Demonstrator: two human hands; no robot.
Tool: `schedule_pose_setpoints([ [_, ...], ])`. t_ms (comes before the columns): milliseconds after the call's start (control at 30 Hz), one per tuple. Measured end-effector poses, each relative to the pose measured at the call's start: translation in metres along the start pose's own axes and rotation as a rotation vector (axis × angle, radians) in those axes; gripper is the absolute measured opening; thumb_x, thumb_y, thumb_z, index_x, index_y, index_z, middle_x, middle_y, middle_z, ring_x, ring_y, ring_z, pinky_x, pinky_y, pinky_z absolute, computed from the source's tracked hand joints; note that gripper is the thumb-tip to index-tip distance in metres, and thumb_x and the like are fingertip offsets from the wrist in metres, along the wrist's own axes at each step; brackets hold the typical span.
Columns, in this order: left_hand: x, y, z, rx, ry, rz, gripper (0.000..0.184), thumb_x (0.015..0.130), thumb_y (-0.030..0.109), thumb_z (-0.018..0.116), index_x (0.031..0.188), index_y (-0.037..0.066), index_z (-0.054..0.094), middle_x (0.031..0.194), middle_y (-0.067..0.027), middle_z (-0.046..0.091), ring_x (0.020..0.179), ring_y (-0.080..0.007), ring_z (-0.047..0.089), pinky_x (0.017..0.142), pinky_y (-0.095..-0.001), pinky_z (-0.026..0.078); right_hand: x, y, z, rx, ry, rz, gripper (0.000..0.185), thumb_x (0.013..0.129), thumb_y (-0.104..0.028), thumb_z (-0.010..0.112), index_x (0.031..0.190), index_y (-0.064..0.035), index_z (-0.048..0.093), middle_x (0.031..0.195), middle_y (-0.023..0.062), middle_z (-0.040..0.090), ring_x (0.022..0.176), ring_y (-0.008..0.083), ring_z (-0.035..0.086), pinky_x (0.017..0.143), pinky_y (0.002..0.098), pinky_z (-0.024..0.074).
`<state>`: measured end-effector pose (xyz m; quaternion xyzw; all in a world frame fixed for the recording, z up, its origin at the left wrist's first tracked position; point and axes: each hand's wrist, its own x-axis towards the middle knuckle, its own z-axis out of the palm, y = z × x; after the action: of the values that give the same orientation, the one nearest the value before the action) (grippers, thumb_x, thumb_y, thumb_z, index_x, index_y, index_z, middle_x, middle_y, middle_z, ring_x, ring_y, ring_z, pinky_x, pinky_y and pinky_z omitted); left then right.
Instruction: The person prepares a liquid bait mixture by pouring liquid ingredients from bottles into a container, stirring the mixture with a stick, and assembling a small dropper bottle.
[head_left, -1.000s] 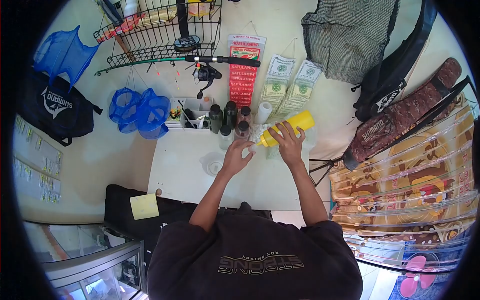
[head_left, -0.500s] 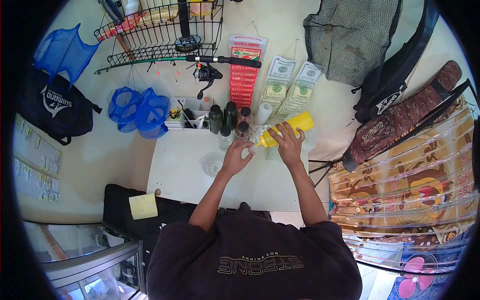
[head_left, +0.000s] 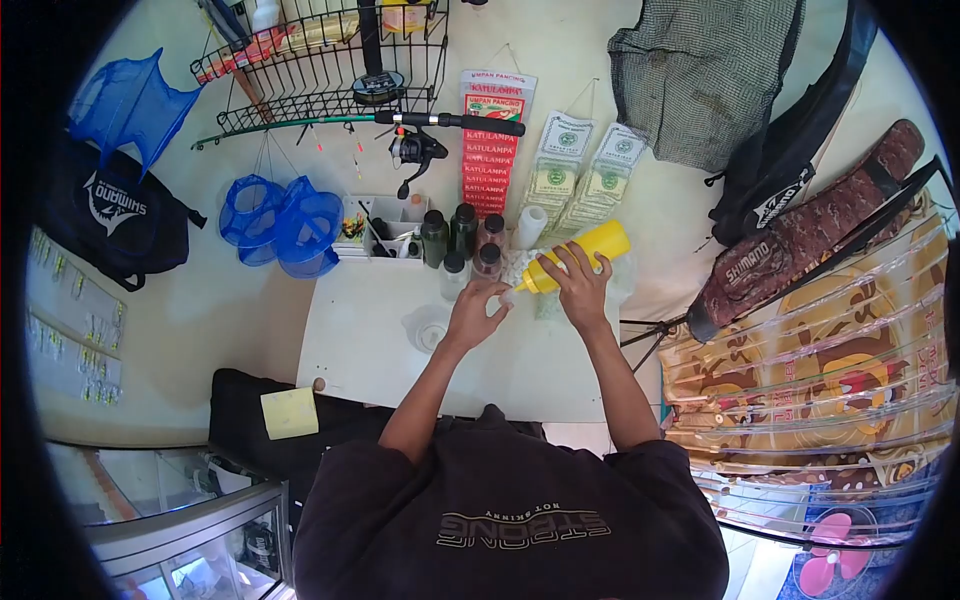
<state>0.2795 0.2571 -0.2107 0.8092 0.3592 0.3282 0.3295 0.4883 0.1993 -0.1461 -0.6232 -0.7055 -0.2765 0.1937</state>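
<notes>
My right hand (head_left: 582,285) is wrapped round a yellow squeeze bottle (head_left: 606,242), which lies tilted with its nozzle pointing down to the left. At the nozzle tip, my left hand (head_left: 475,308) pinches a small, pale, see-through piece (head_left: 508,297), too small to name. White small pieces in a clear bag (head_left: 516,266) show behind the nozzle. Just beyond my left hand stand several bottles, among them a clear jar (head_left: 453,273) and a dark-capped bottle (head_left: 487,262). A clear round container (head_left: 430,338) sits on the white table (head_left: 350,340) left of my left wrist.
A white organizer box (head_left: 395,250) stands at the table's back left. Along the wall hang a fishing rod with reel (head_left: 415,150), red bait packets (head_left: 490,150), blue nets (head_left: 290,225) and a camouflage rod bag (head_left: 790,240). A yellow notepad (head_left: 290,413) lies near the front left.
The whole view has shifted very slightly to the right. Both hands keep their holds, with the nozzle still at the small piece.
</notes>
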Motion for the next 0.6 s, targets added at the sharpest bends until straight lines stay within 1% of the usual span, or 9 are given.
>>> schedule_pose_setpoints([
  [333,0.000,-0.006,-0.001,0.011,0.030,0.019,0.037,0.079,0.017,0.075,0.115,0.009,0.065,0.111,-0.0101,0.065,0.115,-0.0262,0.056,0.098,-0.0377,0.047,0.001,-0.001,0.000,-0.010,-0.002,-0.012,0.038,0.085,-0.010,0.061,0.117,-0.0297,0.067,0.118,-0.0039,0.062,0.123,0.0160,0.052,0.102,0.0479,0.0262],
  [433,-0.001,-0.004,-0.002,0.005,0.039,0.027,0.037,0.080,0.017,0.074,0.115,0.009,0.065,0.110,-0.0098,0.066,0.115,-0.0263,0.056,0.098,-0.0378,0.047,0.002,-0.002,0.000,-0.019,-0.016,-0.014,0.040,0.085,-0.011,0.061,0.120,-0.0307,0.065,0.121,-0.0039,0.061,0.125,0.0167,0.051,0.102,0.0482,0.0264],
  [500,-0.001,-0.004,-0.002,0.001,0.042,0.027,0.037,0.080,0.017,0.074,0.115,0.009,0.065,0.109,-0.0095,0.067,0.115,-0.0264,0.056,0.098,-0.0380,0.047,0.003,-0.002,-0.002,-0.051,-0.008,-0.075,0.043,0.085,-0.012,0.061,0.123,-0.0321,0.062,0.125,-0.0039,0.060,0.128,0.0165,0.050,0.102,0.0481,0.0263],
  [567,-0.002,-0.006,0.000,-0.006,0.043,0.011,0.034,0.080,0.018,0.073,0.113,0.011,0.066,0.110,-0.0122,0.066,0.112,-0.0313,0.056,0.097,-0.0411,0.045,0.004,-0.002,-0.004,-0.067,-0.013,-0.084,0.044,0.085,-0.012,0.061,0.124,-0.0327,0.061,0.127,-0.0041,0.059,0.129,0.0161,0.049,0.103,0.0480,0.0261],
  [600,-0.002,-0.004,-0.002,-0.006,0.042,0.012,0.034,0.080,0.018,0.073,0.113,0.011,0.066,0.110,-0.0122,0.066,0.112,-0.0313,0.056,0.097,-0.0411,0.045,0.004,-0.003,-0.005,-0.082,-0.018,-0.095,0.046,0.085,-0.013,0.061,0.125,-0.0334,0.060,0.129,-0.0043,0.058,0.130,0.0156,0.048,0.103,0.0479,0.0260],
])
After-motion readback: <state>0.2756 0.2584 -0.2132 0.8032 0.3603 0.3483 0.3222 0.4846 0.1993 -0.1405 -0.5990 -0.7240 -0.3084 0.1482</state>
